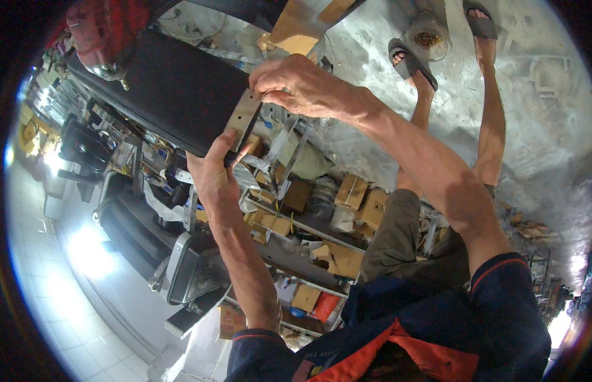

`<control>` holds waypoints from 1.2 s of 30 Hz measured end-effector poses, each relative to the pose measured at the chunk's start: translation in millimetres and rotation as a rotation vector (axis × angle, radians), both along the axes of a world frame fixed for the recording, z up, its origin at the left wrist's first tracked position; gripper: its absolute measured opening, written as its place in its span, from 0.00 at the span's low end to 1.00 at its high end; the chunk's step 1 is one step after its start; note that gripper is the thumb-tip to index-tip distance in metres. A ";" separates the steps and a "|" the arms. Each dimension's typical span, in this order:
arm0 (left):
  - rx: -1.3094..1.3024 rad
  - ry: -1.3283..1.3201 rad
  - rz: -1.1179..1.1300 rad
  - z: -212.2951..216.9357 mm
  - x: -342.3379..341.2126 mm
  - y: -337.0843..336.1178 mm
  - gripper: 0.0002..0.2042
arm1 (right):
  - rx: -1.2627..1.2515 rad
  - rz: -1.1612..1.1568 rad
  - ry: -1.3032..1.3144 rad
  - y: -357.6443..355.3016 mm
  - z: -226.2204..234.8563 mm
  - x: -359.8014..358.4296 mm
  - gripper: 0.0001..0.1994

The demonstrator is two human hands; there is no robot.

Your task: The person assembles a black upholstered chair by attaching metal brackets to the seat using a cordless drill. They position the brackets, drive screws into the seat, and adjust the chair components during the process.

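Observation:
A black padded panel (171, 89) with a stitched-looking edge reaches in from the upper left. Along its near right end lies a narrow metal strip (245, 111) with small holes in it. My left hand (211, 170) grips the lower corner of that end, thumb pressed on the strip and fingers partly hidden beneath. At the strip's upper end, the fingers of my right hand (299, 86) are closed in a pinch. Whether they also hold something small there is hidden.
Below my arms a metal shelf rack (308, 223) holds several cardboard boxes (352, 191). Black chairs (133, 223) stand at the left. A dark red object (105, 32) with a shiny metal end overhangs the panel. Between my sandalled feet sits a round container (429, 38).

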State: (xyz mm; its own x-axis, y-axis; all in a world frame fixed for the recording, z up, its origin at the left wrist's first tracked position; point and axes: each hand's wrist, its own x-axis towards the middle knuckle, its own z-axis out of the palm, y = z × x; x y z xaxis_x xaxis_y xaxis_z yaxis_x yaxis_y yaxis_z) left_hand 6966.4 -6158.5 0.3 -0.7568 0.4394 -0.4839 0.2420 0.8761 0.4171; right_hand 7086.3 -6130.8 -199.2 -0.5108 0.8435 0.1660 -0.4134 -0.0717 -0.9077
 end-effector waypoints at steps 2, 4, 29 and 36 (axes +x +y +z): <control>-0.001 0.014 0.001 0.1 0.7 0.6 0.23 | -0.017 0.045 -0.014 1.4 -0.5 0.7 0.06; 0.002 0.010 0.000 0.5 1.4 1.6 0.24 | -0.041 0.038 0.026 1.6 -0.6 2.0 0.06; -0.031 -0.013 0.019 4.5 12.8 6.9 0.21 | 0.001 0.042 0.039 4.3 -5.2 -0.6 0.06; -0.009 -0.033 0.000 5.5 12.2 4.8 0.24 | 0.053 0.010 0.035 4.3 -4.8 -1.1 0.04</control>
